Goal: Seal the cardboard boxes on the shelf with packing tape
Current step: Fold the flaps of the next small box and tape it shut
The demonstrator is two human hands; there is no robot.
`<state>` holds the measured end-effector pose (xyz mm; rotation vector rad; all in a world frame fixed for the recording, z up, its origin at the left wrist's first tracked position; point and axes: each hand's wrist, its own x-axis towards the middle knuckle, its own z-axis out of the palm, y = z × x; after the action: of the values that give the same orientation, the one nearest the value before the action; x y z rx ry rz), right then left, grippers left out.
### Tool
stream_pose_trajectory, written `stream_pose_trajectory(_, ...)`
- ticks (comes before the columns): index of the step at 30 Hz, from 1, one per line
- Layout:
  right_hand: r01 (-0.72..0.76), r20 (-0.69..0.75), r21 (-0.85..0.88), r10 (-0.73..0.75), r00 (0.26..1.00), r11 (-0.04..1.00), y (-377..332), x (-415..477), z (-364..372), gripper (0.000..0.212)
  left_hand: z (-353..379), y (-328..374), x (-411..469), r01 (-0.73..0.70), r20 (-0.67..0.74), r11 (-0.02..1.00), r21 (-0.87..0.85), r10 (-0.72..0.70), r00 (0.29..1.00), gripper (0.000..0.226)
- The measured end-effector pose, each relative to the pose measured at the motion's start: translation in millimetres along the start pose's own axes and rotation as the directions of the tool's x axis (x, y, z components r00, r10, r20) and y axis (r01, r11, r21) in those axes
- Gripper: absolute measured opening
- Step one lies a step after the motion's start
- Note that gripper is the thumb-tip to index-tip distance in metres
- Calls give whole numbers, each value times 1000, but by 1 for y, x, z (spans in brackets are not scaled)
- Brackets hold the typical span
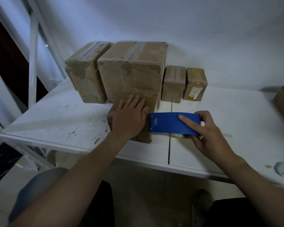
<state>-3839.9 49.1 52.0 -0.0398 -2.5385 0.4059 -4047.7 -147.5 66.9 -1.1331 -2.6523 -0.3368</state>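
Taping of the small cardboard box (134,110) near the front edge of the white shelf (56,118) looked to be the step in hand, the blue tape dispenser (170,123) standing at the box's right side. Next, the tape probably needed drawing across the top seam and pressing down. The left hand (129,118) lay flat with straight fingers on the box top, steadying it, while the right hand (208,131) gripped the dispenser, forefinger stretched along its blue flank.
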Motion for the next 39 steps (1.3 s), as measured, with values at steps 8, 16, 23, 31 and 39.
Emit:
stream_pose_trajectory(8, 13, -27, 11, -12, 1000, 1000, 10, 0, -19, 87, 0, -6, 1, 4, 24, 1000, 26, -4, 1000, 71)
stream_pose_trajectory(16, -9, -64, -112, 2, 998, 994, 18, -9, -46, 87, -1, -9, 4, -3, 49, 1000, 4, 3, 999, 62)
stream_pose_trajectory(23, -109, -13, -201, 108, 994, 974, -10, 0, -36, 79, -2, -6, 3, 9, 63, 1000, 27, -10, 998, 67)
stream_pose_trajectory(31, -205, 11, -308, 219, 976, 929, -37, 28, -42, 60, -3, -4, 3, 16, 71, 999, 41, -19, 997, 71)
stream_pose_trajectory(39, -247, 108, -447, 326, 939, 860, -60, 65, -43, 55, -3, -3, 2, 9, 60, 999, 52, -12, 998, 77)
